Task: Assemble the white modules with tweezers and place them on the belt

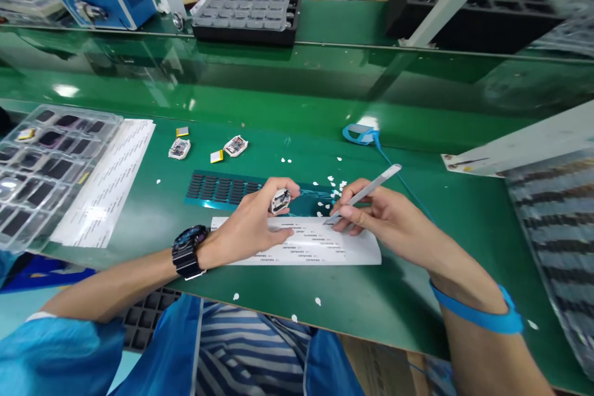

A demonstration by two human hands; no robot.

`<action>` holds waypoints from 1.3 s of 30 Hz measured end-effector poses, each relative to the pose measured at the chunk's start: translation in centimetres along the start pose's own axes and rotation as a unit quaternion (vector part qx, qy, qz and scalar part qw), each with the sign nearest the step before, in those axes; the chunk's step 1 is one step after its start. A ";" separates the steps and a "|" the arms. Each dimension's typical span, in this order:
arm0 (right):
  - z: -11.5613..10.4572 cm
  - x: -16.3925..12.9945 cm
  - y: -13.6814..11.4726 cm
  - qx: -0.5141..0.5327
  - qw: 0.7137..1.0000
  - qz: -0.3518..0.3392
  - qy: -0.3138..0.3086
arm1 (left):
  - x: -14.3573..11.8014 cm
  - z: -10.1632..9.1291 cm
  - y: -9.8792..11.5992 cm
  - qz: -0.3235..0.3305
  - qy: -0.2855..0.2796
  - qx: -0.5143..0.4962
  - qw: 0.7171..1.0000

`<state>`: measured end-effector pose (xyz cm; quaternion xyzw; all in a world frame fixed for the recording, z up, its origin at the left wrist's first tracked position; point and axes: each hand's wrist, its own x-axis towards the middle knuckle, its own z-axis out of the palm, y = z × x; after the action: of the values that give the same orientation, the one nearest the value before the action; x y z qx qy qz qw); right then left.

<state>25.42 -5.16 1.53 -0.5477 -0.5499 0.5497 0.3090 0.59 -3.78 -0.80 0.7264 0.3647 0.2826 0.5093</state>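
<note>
The left hand (253,229) pinches a small white module (279,200) between thumb and forefinger, lifted just above the label sheet (320,250) that lies near the front edge of the bench (417,297). The right hand (385,216) has its grip pressed together on a pair of tweezers (364,193), whose tip touches the sheet just right of the module. The tweezers' long axis runs from that tip up and away toward the far right, so the tip points left at the module; the two are near but apart, and the right hand is the nearer to the labels.

Just behind the sheet lies a teal strip of dark pads (223,187), with white paper scraps (331,185) scattered about it. Further back, two more modules (208,148) and small yellow parts sit left of centre. A clear tray (41,167) and another printed sheet (109,179) fill the left edge. Nothing stands between tip and module.
</note>
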 end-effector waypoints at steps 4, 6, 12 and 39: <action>-1.8 0.0 0.9 0.019 0.998 0.062 0.021 | -0.1 0.1 -0.2 0.009 -0.037 0.069 0.997; -2.1 0.2 1.4 0.036 0.996 0.082 0.016 | 0.0 0.0 -0.2 0.004 -0.038 0.071 0.997; -2.3 0.7 2.1 0.053 0.996 0.077 -0.014 | 0.2 -0.1 -0.2 -0.005 -0.037 0.066 0.997; -1.9 0.4 0.4 0.074 0.989 0.038 0.119 | 0.4 -0.4 0.2 -0.024 -0.009 -0.039 0.999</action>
<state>27.23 -4.36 1.45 -0.6051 -0.4461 0.5312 0.3908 0.57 -3.25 -0.49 0.6997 0.3660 0.2774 0.5473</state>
